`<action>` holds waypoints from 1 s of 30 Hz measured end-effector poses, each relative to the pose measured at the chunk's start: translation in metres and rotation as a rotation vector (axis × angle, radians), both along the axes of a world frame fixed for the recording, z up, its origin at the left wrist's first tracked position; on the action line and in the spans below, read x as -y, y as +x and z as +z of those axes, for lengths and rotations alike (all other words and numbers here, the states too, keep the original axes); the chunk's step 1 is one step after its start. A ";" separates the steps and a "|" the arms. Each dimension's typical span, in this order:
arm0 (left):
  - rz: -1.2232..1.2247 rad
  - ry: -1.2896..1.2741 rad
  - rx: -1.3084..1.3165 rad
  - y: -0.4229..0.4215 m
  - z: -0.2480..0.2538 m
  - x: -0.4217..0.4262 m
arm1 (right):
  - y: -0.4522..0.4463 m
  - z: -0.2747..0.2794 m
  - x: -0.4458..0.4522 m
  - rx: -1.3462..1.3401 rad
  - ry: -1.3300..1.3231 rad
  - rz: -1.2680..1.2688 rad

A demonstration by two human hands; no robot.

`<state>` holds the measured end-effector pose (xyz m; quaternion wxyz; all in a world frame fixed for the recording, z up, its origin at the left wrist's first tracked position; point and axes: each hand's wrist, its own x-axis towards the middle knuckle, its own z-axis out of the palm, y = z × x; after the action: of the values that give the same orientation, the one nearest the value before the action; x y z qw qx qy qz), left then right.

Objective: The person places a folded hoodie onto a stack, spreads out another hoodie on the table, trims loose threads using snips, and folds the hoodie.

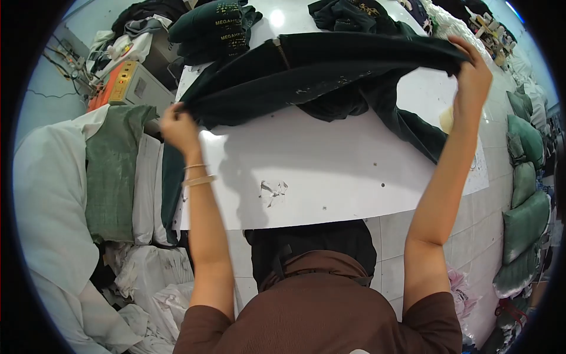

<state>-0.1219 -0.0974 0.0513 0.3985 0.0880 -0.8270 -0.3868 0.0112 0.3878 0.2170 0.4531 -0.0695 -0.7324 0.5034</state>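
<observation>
A dark green sweatshirt [247, 88] is stretched between my two hands above the white table. It has a zipper-like strip near its top edge and small gold print on the fabric. My left hand [180, 130] grips its left end, with the fingers closed on the cloth. At the far right, my right hand [473, 79] pinches the other end, raised higher than the left. One sleeve-like part droops to the right across the table, and another dark green length hangs past the table's left edge.
Folded dark green garments with gold lettering [215, 32] are stacked at the back left of the white table [330, 183]; another dark pile [348, 15] lies behind. An orange and grey machine [127, 85] stands left. Stuffed green sacks [525, 227] line the right side.
</observation>
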 end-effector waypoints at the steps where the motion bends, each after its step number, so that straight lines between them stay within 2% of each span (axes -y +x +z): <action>1: -0.022 -0.101 -0.233 -0.004 0.021 0.029 | 0.010 0.001 -0.010 -0.022 0.040 -0.043; 2: -0.031 -0.030 -0.171 0.008 0.060 0.045 | 0.023 0.009 -0.004 -0.039 -0.033 -0.049; 3: -0.094 0.012 -0.215 0.023 0.099 0.053 | 0.037 0.019 0.001 -0.054 -0.108 -0.055; 5: -0.143 -0.111 -0.452 0.044 0.159 0.056 | 0.060 0.041 -0.011 -0.081 -0.062 -0.049; 6: -0.105 -0.045 -0.420 0.045 0.178 0.068 | 0.065 0.055 -0.005 -0.130 -0.026 -0.127; 7: -0.252 0.130 -0.376 0.040 0.197 0.068 | 0.065 0.065 -0.008 -0.133 -0.002 -0.147; 8: -0.402 0.304 -0.326 0.029 0.210 0.064 | 0.047 0.072 -0.003 -0.123 -0.180 -0.076; 9: -0.500 0.373 -0.186 0.000 0.210 0.069 | 0.018 0.068 -0.035 0.046 -0.214 0.087; 10: -0.631 0.376 -0.019 -0.027 0.213 0.056 | -0.020 0.059 -0.063 0.297 -0.136 0.237; 11: -0.677 0.416 0.028 -0.064 0.205 0.047 | -0.078 0.036 -0.121 0.392 -0.219 0.406; 12: -0.602 0.213 0.109 -0.103 0.199 0.045 | -0.113 0.024 -0.122 0.374 -0.182 0.233; 13: -0.553 0.190 0.050 -0.112 0.202 0.032 | -0.143 0.027 -0.138 0.331 -0.241 0.166; 14: -0.502 0.167 -0.008 -0.116 0.206 0.021 | -0.151 0.037 -0.148 0.254 -0.132 0.192; 15: -0.392 -0.038 -0.068 -0.113 0.223 0.021 | -0.150 0.056 -0.152 0.080 -0.135 0.208; 16: -0.277 -0.242 -0.116 -0.113 0.233 0.027 | -0.091 0.091 -0.068 0.118 -0.037 0.073; 17: -0.604 0.118 -0.260 -0.141 0.230 0.058 | -0.084 0.096 -0.087 0.018 0.014 0.175; 18: -0.475 0.017 -0.267 -0.076 0.245 0.034 | -0.059 0.097 -0.070 -0.090 -0.027 0.125; 19: -0.364 -0.507 -0.334 -0.058 0.242 0.054 | -0.054 0.086 -0.120 -0.115 -0.056 0.281; 21: -0.390 -0.725 -0.382 -0.018 0.205 0.086 | 0.005 0.046 -0.063 -0.155 -0.251 0.113; 22: -0.653 -0.031 -0.133 0.021 0.174 0.081 | 0.037 0.011 -0.065 0.021 -0.155 0.124; 23: -0.594 -0.044 -0.036 0.050 0.132 0.099 | 0.067 -0.035 -0.054 0.113 0.089 0.008; 24: -0.733 -0.095 0.070 0.081 0.100 0.100 | 0.096 -0.069 -0.034 0.223 0.340 -0.005; 25: -0.844 -0.177 0.132 0.106 0.074 0.087 | 0.116 -0.110 -0.033 0.298 0.405 0.045; 27: -0.708 -0.046 0.548 0.151 0.012 0.073 | 0.141 -0.188 -0.009 0.478 0.218 0.107; 28: -0.737 0.067 0.576 0.165 -0.021 0.063 | 0.151 -0.215 0.001 0.605 0.248 0.117; 29: -0.742 -0.166 0.664 0.175 -0.040 0.061 | 0.157 -0.225 0.011 0.608 0.256 0.089; 30: -0.715 -0.200 0.646 0.183 -0.040 0.043 | 0.157 -0.218 0.014 0.678 0.344 0.110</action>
<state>0.0615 -0.1400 0.0116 -0.0295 -0.1248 -0.9197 -0.3710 0.1682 0.3739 -0.0005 0.1624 -0.1158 -0.9172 0.3450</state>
